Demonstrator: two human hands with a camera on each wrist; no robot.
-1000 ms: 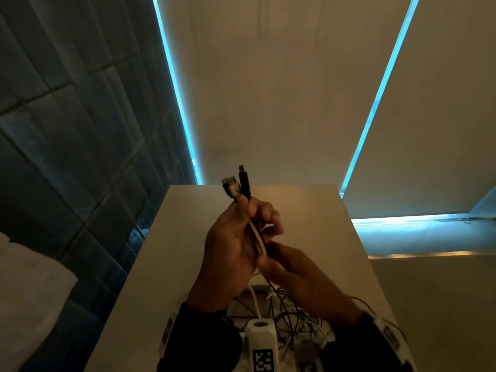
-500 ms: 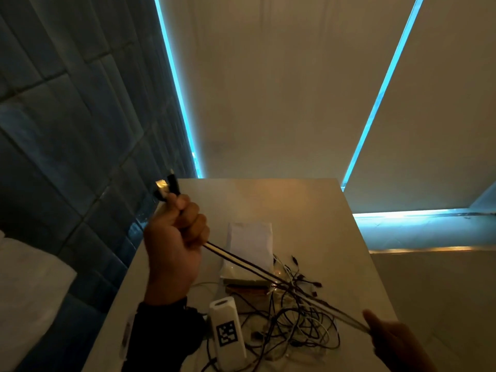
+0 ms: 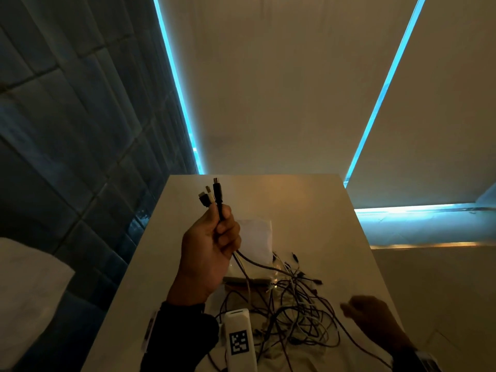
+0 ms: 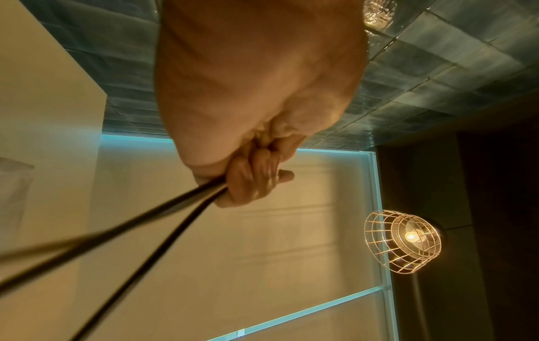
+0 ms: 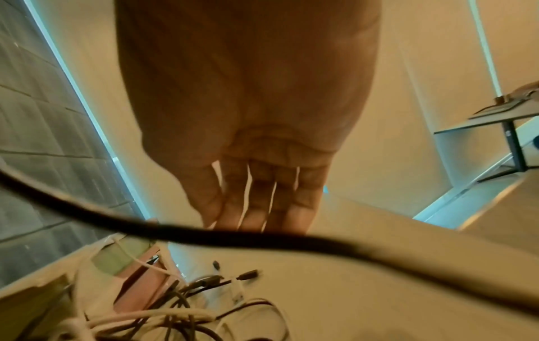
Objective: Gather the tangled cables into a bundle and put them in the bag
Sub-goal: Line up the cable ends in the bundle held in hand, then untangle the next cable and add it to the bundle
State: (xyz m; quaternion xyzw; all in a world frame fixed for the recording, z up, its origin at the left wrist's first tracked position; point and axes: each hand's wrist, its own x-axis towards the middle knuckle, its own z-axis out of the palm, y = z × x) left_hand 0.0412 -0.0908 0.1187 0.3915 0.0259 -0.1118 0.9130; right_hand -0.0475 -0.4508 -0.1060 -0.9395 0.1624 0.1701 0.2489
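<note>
Gripping 3 cable ends (image 3: 212, 196) in a closed fist, the left hand (image 3: 208, 247) is raised above the table (image 3: 308, 210) — the plugs stick up past the thumb, and the cords run down from the fist into the tangled cables (image 3: 292, 315) lying on the near part of the table. The right hand (image 3: 369, 315) hovers just to the right of the tangle; in the right wrist view its fingers (image 5: 256, 203) are straight and hold nothing. The bag (image 3: 255, 242) — pale, lying flat — sits beyond the tangle, partly under it.
</note>
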